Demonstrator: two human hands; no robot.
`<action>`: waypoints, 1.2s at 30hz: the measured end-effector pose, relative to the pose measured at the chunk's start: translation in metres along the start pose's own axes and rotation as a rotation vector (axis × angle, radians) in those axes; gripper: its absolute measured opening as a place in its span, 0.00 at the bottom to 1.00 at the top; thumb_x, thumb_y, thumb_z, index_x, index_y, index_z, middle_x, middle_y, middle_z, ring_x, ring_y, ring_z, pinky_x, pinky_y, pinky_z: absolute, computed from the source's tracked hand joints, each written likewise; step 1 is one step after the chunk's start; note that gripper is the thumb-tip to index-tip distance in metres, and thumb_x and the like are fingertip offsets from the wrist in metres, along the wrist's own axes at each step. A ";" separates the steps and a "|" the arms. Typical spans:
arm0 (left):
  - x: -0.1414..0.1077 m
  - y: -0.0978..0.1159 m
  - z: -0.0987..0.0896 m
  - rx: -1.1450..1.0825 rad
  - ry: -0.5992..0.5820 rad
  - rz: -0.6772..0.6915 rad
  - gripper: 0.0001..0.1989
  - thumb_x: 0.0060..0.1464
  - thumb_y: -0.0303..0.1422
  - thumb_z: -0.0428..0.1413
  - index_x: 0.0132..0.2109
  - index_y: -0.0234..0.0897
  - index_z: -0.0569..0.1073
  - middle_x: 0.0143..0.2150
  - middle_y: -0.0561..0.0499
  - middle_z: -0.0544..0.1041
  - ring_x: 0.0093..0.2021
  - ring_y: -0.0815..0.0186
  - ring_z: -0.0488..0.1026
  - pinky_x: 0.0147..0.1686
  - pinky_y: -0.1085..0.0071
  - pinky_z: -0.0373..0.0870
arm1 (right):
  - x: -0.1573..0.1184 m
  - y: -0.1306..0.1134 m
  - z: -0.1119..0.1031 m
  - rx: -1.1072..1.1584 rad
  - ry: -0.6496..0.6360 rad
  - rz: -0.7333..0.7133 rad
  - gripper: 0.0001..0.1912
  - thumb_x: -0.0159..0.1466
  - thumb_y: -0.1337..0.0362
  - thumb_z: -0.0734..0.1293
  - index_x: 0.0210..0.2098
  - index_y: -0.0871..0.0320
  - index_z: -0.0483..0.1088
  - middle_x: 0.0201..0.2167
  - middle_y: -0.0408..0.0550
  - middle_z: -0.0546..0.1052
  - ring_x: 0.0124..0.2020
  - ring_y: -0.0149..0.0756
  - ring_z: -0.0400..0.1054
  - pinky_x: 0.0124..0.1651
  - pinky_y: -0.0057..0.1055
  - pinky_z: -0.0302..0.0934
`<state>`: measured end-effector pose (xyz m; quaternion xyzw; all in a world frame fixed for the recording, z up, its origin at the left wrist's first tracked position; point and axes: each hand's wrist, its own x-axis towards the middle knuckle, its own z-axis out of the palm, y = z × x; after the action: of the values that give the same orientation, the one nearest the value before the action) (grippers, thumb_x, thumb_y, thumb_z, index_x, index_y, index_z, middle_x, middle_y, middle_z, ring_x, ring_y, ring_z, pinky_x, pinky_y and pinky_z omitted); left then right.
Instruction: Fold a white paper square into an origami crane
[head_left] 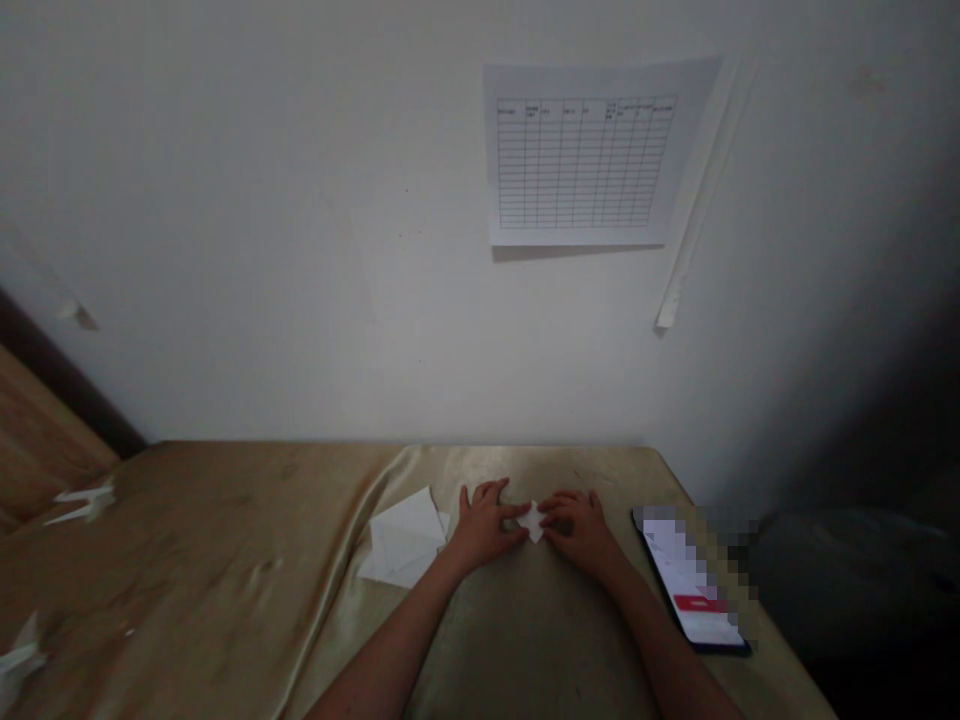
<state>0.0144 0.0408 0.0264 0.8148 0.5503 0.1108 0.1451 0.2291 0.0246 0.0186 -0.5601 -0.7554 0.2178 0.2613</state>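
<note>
A small folded piece of white paper (535, 522), pointed at its top and bottom, lies on the cloth-covered table between my hands. My left hand (487, 522) has its thumb and index finger on the paper's left side, with the other fingers stretched out over the cloth. From the right, my right hand (576, 525) pinches the paper's other edge between thumb and fingers. Several white paper sheets (405, 535) overlap just left of my left hand, partly behind the forearm.
A phone with a lit screen (694, 590) lies at the table's right edge. Folded white paper shapes (86, 500) sit on the far left. A printed table sheet (581, 160) hangs on the wall (262, 250) behind the gold tablecloth (225, 560).
</note>
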 end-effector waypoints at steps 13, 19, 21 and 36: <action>-0.002 0.003 -0.005 -0.017 -0.021 -0.009 0.30 0.46 0.54 0.63 0.58 0.67 0.70 0.71 0.51 0.58 0.71 0.47 0.50 0.65 0.34 0.33 | 0.001 0.003 0.002 0.004 0.010 -0.019 0.07 0.57 0.65 0.67 0.31 0.48 0.79 0.48 0.45 0.79 0.60 0.46 0.63 0.67 0.64 0.30; -0.001 0.002 -0.003 -0.019 -0.014 -0.017 0.32 0.43 0.54 0.64 0.57 0.68 0.71 0.71 0.51 0.59 0.71 0.47 0.50 0.66 0.35 0.33 | 0.002 0.004 0.003 0.020 -0.002 -0.001 0.07 0.58 0.64 0.67 0.32 0.48 0.79 0.49 0.44 0.78 0.60 0.45 0.62 0.68 0.63 0.28; 0.000 0.002 -0.003 -0.023 -0.017 -0.019 0.32 0.43 0.54 0.65 0.57 0.68 0.71 0.71 0.51 0.58 0.71 0.48 0.50 0.66 0.35 0.33 | 0.001 0.004 0.003 0.017 -0.004 0.003 0.07 0.59 0.64 0.67 0.32 0.48 0.79 0.49 0.44 0.78 0.60 0.45 0.62 0.68 0.63 0.28; 0.003 -0.001 0.001 -0.062 0.012 -0.053 0.30 0.40 0.52 0.66 0.54 0.65 0.74 0.70 0.54 0.60 0.70 0.49 0.52 0.67 0.37 0.33 | 0.002 0.004 0.002 0.013 -0.012 0.008 0.07 0.60 0.63 0.67 0.32 0.48 0.79 0.49 0.45 0.78 0.61 0.45 0.61 0.68 0.64 0.28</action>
<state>0.0152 0.0437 0.0257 0.7944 0.5687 0.1290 0.1699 0.2305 0.0281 0.0146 -0.5601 -0.7531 0.2272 0.2597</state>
